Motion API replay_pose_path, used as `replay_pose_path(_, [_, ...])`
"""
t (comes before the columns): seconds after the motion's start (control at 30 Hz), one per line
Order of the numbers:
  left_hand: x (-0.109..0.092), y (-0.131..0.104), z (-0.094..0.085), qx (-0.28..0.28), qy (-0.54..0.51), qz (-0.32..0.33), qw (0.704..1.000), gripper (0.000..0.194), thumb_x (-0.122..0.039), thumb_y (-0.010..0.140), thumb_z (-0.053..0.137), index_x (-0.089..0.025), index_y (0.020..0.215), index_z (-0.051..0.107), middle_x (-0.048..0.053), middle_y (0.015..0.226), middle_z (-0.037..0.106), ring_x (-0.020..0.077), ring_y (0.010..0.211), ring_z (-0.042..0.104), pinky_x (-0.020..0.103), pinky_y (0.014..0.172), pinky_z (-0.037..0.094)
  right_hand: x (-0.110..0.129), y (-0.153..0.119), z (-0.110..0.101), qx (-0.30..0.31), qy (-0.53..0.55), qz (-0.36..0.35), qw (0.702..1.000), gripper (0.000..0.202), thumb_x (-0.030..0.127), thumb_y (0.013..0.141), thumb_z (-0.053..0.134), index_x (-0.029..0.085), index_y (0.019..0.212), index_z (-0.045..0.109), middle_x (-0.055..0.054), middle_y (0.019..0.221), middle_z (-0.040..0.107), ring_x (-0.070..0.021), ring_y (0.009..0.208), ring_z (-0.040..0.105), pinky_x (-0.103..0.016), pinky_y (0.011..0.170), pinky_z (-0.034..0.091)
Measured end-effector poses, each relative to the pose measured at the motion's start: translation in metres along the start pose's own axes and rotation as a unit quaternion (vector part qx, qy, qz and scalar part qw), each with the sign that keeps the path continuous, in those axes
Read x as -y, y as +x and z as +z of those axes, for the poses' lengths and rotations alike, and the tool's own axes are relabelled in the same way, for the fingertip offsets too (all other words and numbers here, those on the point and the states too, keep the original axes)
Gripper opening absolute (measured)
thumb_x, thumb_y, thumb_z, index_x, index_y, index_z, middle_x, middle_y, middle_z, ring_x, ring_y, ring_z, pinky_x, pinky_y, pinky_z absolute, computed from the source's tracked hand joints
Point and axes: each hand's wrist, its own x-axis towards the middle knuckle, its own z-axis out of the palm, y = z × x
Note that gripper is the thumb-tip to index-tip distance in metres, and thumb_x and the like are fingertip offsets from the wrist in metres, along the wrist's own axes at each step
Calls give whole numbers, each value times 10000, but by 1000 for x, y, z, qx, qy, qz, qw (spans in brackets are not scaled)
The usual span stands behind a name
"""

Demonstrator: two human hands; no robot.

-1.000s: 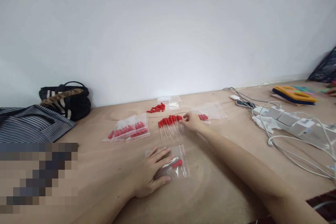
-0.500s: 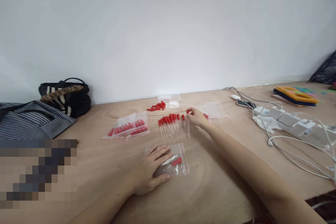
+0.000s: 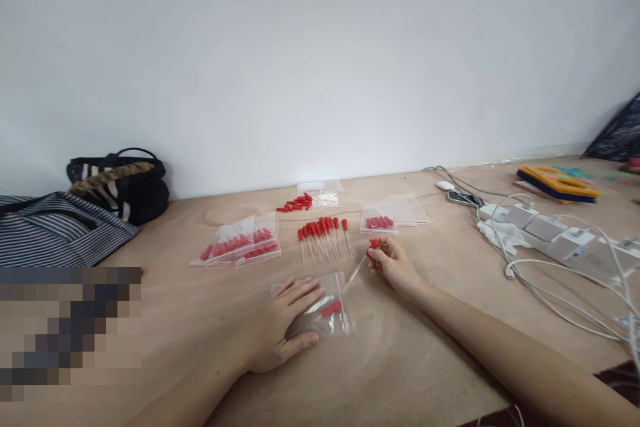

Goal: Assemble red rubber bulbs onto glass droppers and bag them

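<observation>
My left hand (image 3: 287, 323) lies flat with its fingers spread over a clear zip bag (image 3: 346, 325). Inside that bag a red dropper bulb (image 3: 331, 308) shows; the rest is partly under my fingers. My right hand (image 3: 393, 265) pinches a dropper by its red bulb (image 3: 373, 247). The clear tube of this dropper slants down to the left, its tip close to the bag's opening edge. Whether one or more droppers are in the pinch, I cannot tell. Beyond both hands, several droppers (image 3: 323, 233) lie side by side, red bulbs pointing away from me.
Filled zip bags of droppers lie to the left (image 3: 235, 245) and right (image 3: 379, 221). Loose red bulbs (image 3: 296, 203) and clear tubes (image 3: 329, 199) sit near the wall. A power strip (image 3: 545, 233) with white cables occupies the right; a striped bag (image 3: 70, 230) stands left.
My right hand has come back toward me from the row, bringing a dropper to the bag's right edge. The filled bag behind it is uncovered. My left hand stays on its bag.
</observation>
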Motion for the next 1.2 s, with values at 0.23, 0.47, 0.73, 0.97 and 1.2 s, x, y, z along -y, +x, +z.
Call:
replay_pose_path(0.23, [-1,-1,-1,-4,1,8,1000,622,-462,832,446,-277,1370,193,41,1407,309,259,1283,265,504,1046,209,-8,-16,4,128,-89,-22,988,260,350,619,650,192,759,499,48,619,528,-72,487,448,-212,474,350])
replay_pose_path(0.47, [-2,0,-1,5,7,9,1000,623,-466,836,438,-272,1372,186,54,1408,306,256,1285,260,506,1044,213,3,-21,1,267,-390,-243,847,168,350,764,581,246,863,668,-21,788,620,-167,801,515,-348,778,340])
replay_pose_path(0.73, [-3,0,-1,-1,9,5,1000,588,-454,832,451,-288,1355,241,58,1400,321,278,1274,280,532,1028,223,2,-23,12,233,-442,-312,808,109,284,795,553,226,750,633,-2,703,646,-157,777,522,-364,798,260])
replay_pose_path(0.97, [-2,-1,-1,-15,1,15,1000,573,-454,822,470,-313,1341,273,56,1397,326,298,1262,296,547,1017,230,2,-22,13,268,-423,-330,801,197,175,775,510,293,835,656,8,808,676,-182,843,544,-392,829,257])
replay_pose_path(1.2, [0,-1,0,-13,-6,15,1000,559,-458,822,469,-295,1331,304,67,1394,329,298,1270,279,549,1017,230,4,42,9,13,-493,-181,851,165,136,701,497,197,781,628,-36,808,656,-179,785,574,-292,738,395])
